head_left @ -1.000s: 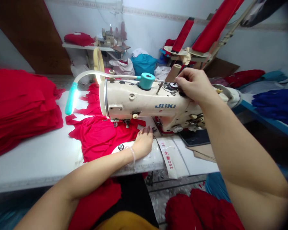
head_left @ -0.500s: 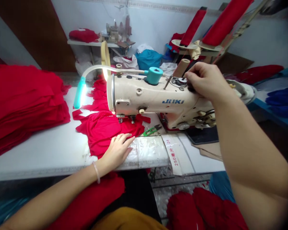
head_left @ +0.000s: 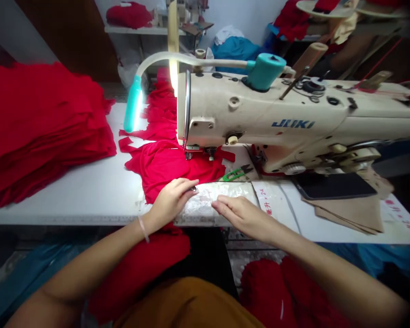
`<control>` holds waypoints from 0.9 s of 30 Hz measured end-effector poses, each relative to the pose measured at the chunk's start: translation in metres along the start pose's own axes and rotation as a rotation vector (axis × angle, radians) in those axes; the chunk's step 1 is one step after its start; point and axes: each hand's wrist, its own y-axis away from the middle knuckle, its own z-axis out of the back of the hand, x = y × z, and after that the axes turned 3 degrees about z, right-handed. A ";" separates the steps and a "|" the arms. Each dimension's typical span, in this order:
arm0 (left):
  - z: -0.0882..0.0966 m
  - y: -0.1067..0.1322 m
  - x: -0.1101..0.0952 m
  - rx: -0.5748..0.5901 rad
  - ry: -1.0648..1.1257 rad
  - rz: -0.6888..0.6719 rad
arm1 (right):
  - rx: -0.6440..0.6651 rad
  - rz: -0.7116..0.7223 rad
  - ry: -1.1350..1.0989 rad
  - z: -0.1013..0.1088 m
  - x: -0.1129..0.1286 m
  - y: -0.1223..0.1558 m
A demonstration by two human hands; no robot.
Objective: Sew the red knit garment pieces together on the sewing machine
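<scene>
A cream sewing machine (head_left: pixel 276 123) stands on the white table (head_left: pixel 82 196). Red fabric (head_left: pixel 171 166) lies under its needle and hangs over the table's front edge. My left hand (head_left: pixel 169 200) rests on the fabric's near edge, fingers stretched flat toward a small metal part. My right hand (head_left: pixel 241 214) lies flat on the shiny plastic-covered plate (head_left: pixel 205 205) beside it, fingers extended, holding nothing. Green thread snips (head_left: pixel 237 173) lie just beyond my right hand.
A tall stack of red fabric (head_left: pixel 44 127) fills the table's left. A teal lamp (head_left: pixel 133 109) shines beside the needle. A dark phone (head_left: pixel 331 186) and brown card pieces (head_left: pixel 355 212) lie at the right. More red cloth (head_left: pixel 287 291) lies below.
My right hand came down from the top of the machine to the plate at the table's front. My left hand shifted slightly. The camera moved closer and lower.
</scene>
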 end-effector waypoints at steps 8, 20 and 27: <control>0.012 0.028 -0.004 0.049 0.987 0.599 | 0.335 -0.364 -0.885 -0.033 -0.019 -0.011; 0.016 0.062 0.000 0.037 0.573 0.336 | -0.065 0.276 0.083 -0.080 0.005 -0.024; 0.015 0.071 0.005 0.099 0.640 0.441 | -0.065 0.297 0.104 -0.079 0.009 -0.023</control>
